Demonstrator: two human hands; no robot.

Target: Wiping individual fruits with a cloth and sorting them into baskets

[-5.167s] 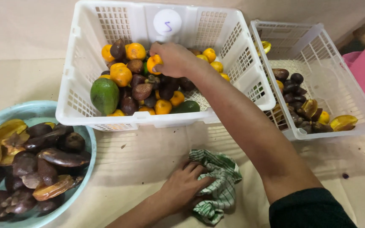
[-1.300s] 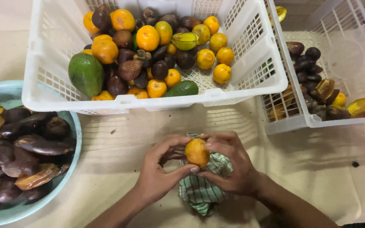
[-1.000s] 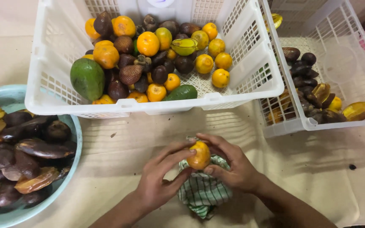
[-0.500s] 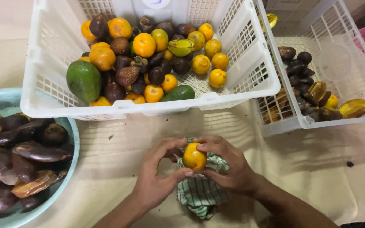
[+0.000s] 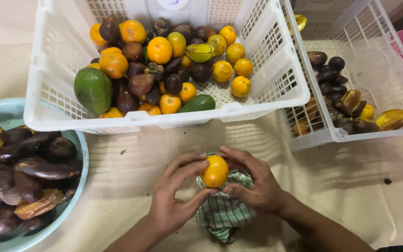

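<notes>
From the head camera I see my left hand (image 5: 176,205) and my right hand (image 5: 253,184) cupped together around a small round orange fruit with a smooth glossy skin (image 5: 214,171), just in front of the large white slatted plastic basket (image 5: 164,120) that I take as my landmark. The left fingers (image 5: 183,165) curl in narrow against the fruit's left side, thumb underneath; the right fingers close over its right side and back, so both hands hold it between them. The fruit sits directly above a crumpled green-and-white striped cloth (image 5: 225,210), which lies on the pale paper-covered table (image 5: 360,186) in front of the basket. I judge the fruit light and firm, with a thin skin that could bruise or slip if pinched hard, so a gentle fingertip hold on opposite sides of its widest part seems best, as it is held now. Inside the basket lie many more orange fruits, dark brown scaly ones and a big green avocado-like fruit (image 5: 93,89) at its left end. To the basket's right stands a smaller white slatted basket (image 5: 350,135) with dark fruits and yellow pieces. To the basket's front left is a light blue round bowl (image 5: 78,144) of dark brown peels and husks.
</notes>
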